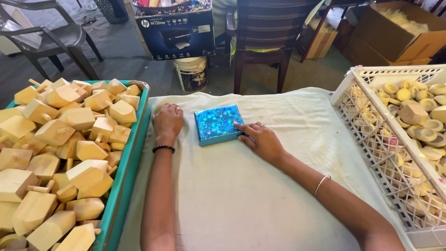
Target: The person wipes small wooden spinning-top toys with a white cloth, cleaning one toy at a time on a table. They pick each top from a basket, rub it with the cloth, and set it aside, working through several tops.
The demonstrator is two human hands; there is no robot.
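Hands first: we rest our left hand (167, 122) on the pale cloth (241, 195), fingers curled loosely under into a soft fist that holds nothing, just beside the small flat box (218, 124) covered in glittery blue paper. Our right hand (261, 139) lies flat on the cloth at the box's right edge, fingers stretched out and close together, the fingertips (238, 125) touching the side of the box without gripping it. The box sits level on the cloth between our two hands, nearer the far edge of the covered table than the near one.

To our left, a teal tray (121, 186) is heaped high with wooden spinning tops (69, 139), some stacked above the rim. To our right, a white lattice crate (371, 139) holds small round wooden pieces (418, 125).

We judge the main risk to be a sideways push: with only fingertips against one side and no grip, the box could slide on the cloth or skew round. A careless left elbow could also knock the piled tops, and the loose cloth might bunch under the box
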